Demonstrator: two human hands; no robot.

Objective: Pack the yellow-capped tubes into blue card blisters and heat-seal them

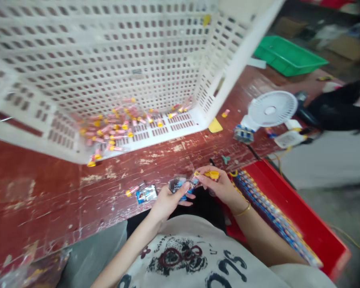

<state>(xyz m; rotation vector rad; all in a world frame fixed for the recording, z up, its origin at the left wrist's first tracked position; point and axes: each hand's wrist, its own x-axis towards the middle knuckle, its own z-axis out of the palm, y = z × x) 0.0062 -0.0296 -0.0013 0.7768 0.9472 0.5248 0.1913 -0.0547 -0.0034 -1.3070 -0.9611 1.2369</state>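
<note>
My left hand [173, 197] is at the table's front edge, its thumb and fingers closed on a small clear-and-blue plastic packet [180, 185]. My right hand [217, 186] meets it there, thumb and forefinger pinching a small yellow-ended piece [196, 175] against the packet. A yellow ring-like piece [212, 175] shows at the right fingers; whether they grip it is unclear. On the table left of my hands lie another blue-and-clear packet [146, 194] and a small pink tube with a yellow cap [132, 191].
A large white slatted crate [156, 134] lies tipped toward me, holding several pink tubes with yellow caps [117, 130]. To the right are a white fan [272, 109], a green tray [291, 56] and a red bin [312, 216] with rows of blue-and-yellow strips [273, 212].
</note>
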